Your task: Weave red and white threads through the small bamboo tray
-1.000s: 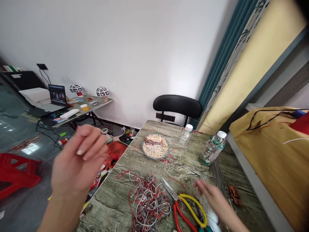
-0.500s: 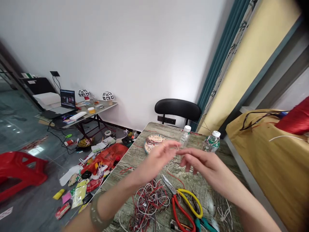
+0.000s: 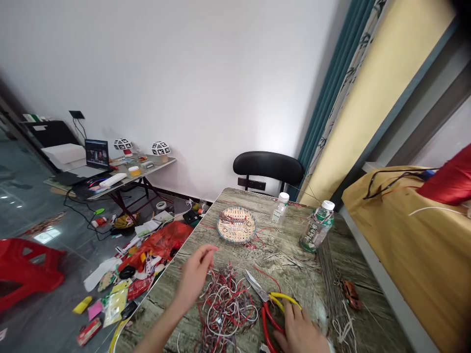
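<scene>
My left hand (image 3: 198, 272) hovers at the left of a tangled heap of red, white and grey cord (image 3: 230, 311). Its fingers are curled and pressed together; whatever they pinch, if anything, is too small to make out. Over the scissors (image 3: 267, 301) lies my right hand (image 3: 302, 328), fingers on the yellow handle loop and thumb by the red one. The open blades point away from me on the table. Beyond the heap sits a small round woven basket (image 3: 237, 238) with several short braided cords (image 3: 235, 220) in it.
A small clear bottle (image 3: 280, 210) and a larger green-labelled bottle (image 3: 317, 228) stand at the back right. Grey cord strands (image 3: 333, 289) and a brown toy car (image 3: 352, 294) lie on the right. A black chair (image 3: 268, 165) is behind the table (image 3: 206, 235).
My hands were together above the table's middle and have parted. The left moved down and left; the right dropped onto the scissors' handles. The basket is now uncovered.
</scene>
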Tool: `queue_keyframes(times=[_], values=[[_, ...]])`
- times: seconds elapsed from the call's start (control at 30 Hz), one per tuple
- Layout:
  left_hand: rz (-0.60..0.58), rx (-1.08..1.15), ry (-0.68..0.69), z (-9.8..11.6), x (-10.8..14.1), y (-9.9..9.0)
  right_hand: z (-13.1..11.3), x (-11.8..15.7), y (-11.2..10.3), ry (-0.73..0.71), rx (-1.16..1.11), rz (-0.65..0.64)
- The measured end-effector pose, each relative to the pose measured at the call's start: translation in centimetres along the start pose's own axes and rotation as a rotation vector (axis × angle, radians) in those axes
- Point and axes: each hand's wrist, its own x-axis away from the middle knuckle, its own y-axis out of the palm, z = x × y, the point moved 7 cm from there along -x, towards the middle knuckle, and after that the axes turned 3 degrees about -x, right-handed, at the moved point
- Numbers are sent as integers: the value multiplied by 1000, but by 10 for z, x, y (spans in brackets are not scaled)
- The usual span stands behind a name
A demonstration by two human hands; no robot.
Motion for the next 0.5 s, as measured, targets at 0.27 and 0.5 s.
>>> queue_keyframes(times=[0.27,0.5], values=[[-302,-305,226,-36,17,106,21,1,21,28,67,-44],[-491,-578,329,-60,37,107,90,36,-11,146,-361,-5]])
